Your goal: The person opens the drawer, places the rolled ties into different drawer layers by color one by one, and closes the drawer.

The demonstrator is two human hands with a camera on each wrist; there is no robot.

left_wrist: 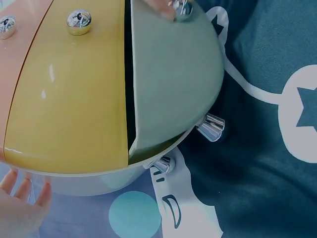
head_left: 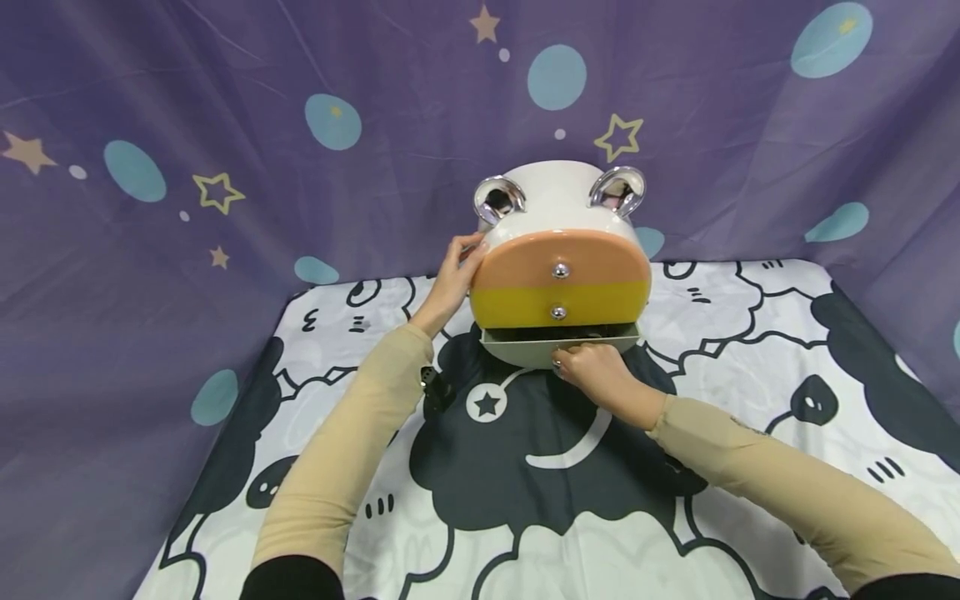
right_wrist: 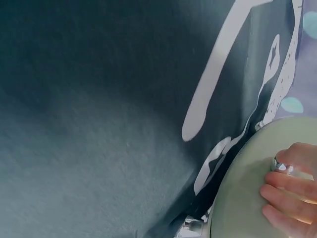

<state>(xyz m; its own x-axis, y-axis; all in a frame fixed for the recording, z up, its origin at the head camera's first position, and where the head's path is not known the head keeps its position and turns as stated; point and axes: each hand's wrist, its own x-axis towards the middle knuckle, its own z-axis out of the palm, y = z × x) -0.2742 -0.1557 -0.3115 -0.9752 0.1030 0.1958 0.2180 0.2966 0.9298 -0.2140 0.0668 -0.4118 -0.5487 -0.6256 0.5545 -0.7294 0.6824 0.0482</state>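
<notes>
A rounded white drawer box (head_left: 555,193) with silver ring-shaped ears stands at the back of the table. Its front has an orange drawer (head_left: 517,262), a yellow drawer (left_wrist: 74,104) and, lowest, a pale green drawer (left_wrist: 173,79) that is pulled partly out. My right hand (head_left: 600,377) pinches the silver knob (right_wrist: 281,166) of the green drawer. Straight fingers of my left hand (head_left: 453,279) rest against the box's left side. What lies inside the green drawer is too dark to make out.
A black-and-white cartoon cloth (head_left: 525,450) covers the table. Behind the box hangs a purple curtain (head_left: 420,100) with stars and blue spots. Short silver feet (left_wrist: 212,128) hold the box off the cloth.
</notes>
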